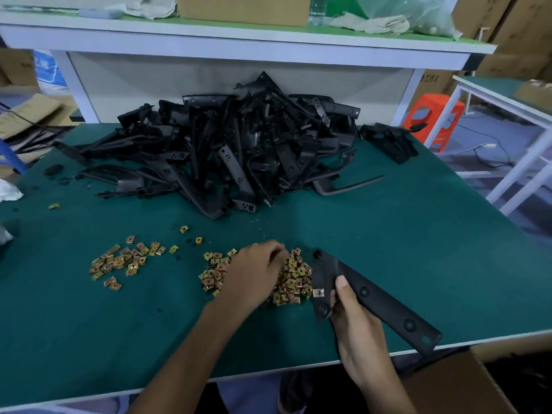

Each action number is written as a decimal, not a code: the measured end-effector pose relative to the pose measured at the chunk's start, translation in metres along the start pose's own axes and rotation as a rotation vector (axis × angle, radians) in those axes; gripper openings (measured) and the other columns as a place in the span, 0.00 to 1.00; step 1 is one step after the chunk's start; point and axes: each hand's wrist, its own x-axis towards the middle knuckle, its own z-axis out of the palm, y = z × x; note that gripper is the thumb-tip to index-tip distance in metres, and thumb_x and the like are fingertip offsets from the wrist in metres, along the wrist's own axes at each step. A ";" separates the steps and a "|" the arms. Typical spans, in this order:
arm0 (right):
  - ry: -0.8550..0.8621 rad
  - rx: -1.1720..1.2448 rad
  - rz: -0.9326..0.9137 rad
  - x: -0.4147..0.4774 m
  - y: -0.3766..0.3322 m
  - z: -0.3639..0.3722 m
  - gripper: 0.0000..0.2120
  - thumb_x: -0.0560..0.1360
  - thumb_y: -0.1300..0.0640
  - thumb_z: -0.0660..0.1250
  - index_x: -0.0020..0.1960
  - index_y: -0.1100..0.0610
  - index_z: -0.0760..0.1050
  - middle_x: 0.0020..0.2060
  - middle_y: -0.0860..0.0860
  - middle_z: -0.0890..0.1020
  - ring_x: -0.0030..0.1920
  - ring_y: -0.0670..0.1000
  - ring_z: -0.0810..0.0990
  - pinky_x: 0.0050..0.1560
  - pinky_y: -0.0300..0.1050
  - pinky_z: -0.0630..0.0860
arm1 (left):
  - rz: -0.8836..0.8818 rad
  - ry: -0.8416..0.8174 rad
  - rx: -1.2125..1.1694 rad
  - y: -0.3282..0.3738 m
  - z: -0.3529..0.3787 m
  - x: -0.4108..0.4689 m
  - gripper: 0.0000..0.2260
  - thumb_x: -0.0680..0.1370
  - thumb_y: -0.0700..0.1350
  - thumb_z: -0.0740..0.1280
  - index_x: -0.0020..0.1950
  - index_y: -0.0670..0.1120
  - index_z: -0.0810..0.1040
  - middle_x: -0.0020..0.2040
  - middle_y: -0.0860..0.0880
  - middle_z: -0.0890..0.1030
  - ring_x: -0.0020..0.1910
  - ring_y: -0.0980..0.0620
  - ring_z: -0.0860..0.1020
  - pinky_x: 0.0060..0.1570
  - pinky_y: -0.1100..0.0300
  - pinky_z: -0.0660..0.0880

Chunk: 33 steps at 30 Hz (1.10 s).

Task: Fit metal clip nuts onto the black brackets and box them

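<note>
I work in a factory assembly shop: my green-topped workbench (388,249) carries a heap of black brackets (227,150) and loose clip nuts (119,259), with stacked cardboard cartons (513,34) around.

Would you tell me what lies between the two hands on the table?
In the head view, clip nuts lie between the left hand and the right hand.

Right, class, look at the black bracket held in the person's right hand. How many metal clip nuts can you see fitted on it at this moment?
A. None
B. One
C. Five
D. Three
B. The black bracket in the right hand shows a single silvery clip nut on its edge near the thumb, while the left hand reaches into the pile of loose clip nuts on the green table.
</note>
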 end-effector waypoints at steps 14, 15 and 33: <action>-0.044 -0.087 0.004 0.000 -0.002 0.004 0.37 0.67 0.33 0.77 0.45 0.67 0.69 0.53 0.75 0.72 0.51 0.58 0.80 0.71 0.70 0.67 | 0.043 0.010 0.283 -0.004 0.008 0.050 0.06 0.82 0.46 0.65 0.56 0.48 0.78 0.52 0.49 0.81 0.56 0.48 0.76 0.55 0.55 0.74; -0.043 -0.083 0.001 0.000 -0.003 0.005 0.37 0.67 0.33 0.77 0.45 0.67 0.69 0.53 0.75 0.72 0.51 0.58 0.80 0.71 0.70 0.67 | 0.015 0.014 0.160 -0.001 0.005 0.044 0.06 0.83 0.46 0.64 0.58 0.48 0.77 0.52 0.51 0.81 0.55 0.51 0.78 0.54 0.58 0.74; -0.040 0.062 0.085 -0.005 -0.009 0.006 0.28 0.74 0.50 0.72 0.63 0.71 0.77 0.58 0.65 0.82 0.63 0.63 0.80 0.73 0.68 0.68 | -0.354 -0.038 -1.141 0.031 0.007 -0.043 0.08 0.79 0.32 0.66 0.48 0.43 0.81 0.41 0.46 0.80 0.37 0.52 0.76 0.39 0.63 0.76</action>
